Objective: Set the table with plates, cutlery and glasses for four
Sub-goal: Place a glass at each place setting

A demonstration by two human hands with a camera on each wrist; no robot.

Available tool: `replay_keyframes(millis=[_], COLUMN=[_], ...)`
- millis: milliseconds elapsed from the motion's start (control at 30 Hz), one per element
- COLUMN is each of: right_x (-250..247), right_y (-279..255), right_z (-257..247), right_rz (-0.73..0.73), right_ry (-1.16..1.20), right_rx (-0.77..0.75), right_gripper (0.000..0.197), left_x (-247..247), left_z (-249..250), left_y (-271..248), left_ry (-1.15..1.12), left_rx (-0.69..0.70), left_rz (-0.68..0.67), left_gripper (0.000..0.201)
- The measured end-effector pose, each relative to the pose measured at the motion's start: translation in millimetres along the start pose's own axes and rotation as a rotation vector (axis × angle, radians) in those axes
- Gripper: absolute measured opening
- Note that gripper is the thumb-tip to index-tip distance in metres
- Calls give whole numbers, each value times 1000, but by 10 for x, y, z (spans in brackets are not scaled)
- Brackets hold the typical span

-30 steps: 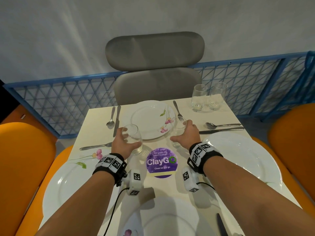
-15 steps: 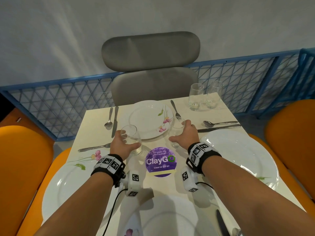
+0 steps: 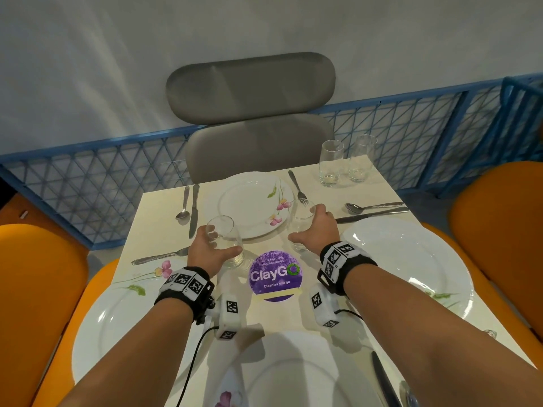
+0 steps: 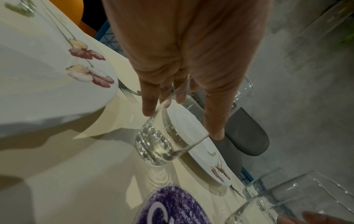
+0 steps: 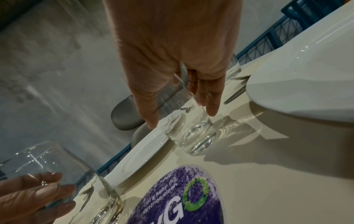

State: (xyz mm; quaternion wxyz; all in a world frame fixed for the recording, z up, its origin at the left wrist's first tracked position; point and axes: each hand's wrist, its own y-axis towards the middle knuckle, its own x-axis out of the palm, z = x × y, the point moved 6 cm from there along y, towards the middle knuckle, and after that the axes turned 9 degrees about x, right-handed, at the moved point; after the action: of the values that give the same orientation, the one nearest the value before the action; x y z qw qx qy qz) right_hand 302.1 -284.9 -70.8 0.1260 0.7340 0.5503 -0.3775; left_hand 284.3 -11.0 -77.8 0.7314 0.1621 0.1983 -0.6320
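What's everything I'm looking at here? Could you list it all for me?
Plates: four, white, some flowered, one per table side.
Glasses: four, clear; two at the far right corner, one in the left hand, one in the right hand.
Cutlery: silver knives, spoons and forks beside the plates.
Sticker: one, purple, table centre.
Table: one, cream.
Chairs: one grey opposite, orange ones at the sides.
Fence: blue mesh, behind.
Hands: left, right, each gripping a glass.
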Motion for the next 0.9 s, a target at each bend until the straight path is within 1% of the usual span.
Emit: replay_keyframes(millis=[67, 133, 167, 200, 300, 367, 400, 467, 533, 600, 667, 733, 833, 900], right_x=[-17, -77, -178, -503, -567, -595, -629, -723, -854, -1016, -1241, -1440, -1656, -1763], right_y=[-53, -31, -75, -260, -249, -262, -264, -223, -168, -108, -56, 53, 259, 432], right_z=[-23, -32, 20, 206, 196, 129, 85, 7, -78, -135, -127, -86, 23, 137], right_rz=[-11, -12, 19, 90, 77, 55, 47, 67, 119, 172, 230, 271, 290, 281], right_ry=[-4, 0, 21, 87, 135, 176, 211, 257, 277, 299, 286, 244, 119, 67], right_rx=[3, 15, 31, 78, 45, -10, -34, -78, -100, -106, -104, -96, -74, -45], right_gripper=[83, 89, 93, 98, 111, 114, 112, 98, 82, 73, 69, 66, 66, 66], left_x=[25, 16, 37, 155, 52, -72, -153, -316, -414, -400, -220, 70, 636, 1044], left_z=[-14, 21, 118, 417, 500, 571, 638, 814, 1030, 1295, 1646, 1964, 2316, 2481], left_y=[-1, 29, -14, -136, -142, -183, -195, -226, -254, -271, -290, -274, -236, -182], left_ry=[4, -2, -14, -3, -2, -9, -2, 28, 85, 115, 81, -1, -116, -180], left_rx=[-7, -10, 13, 81, 107, 136, 162, 207, 249, 314, 396, 431, 415, 340], left_rz=[1, 2, -28, -112, -96, -64, -29, 52, 119, 146, 115, 48, -75, -143], left_gripper=[86, 94, 99, 104, 120, 122, 118, 110, 100, 89, 86, 83, 72, 71])
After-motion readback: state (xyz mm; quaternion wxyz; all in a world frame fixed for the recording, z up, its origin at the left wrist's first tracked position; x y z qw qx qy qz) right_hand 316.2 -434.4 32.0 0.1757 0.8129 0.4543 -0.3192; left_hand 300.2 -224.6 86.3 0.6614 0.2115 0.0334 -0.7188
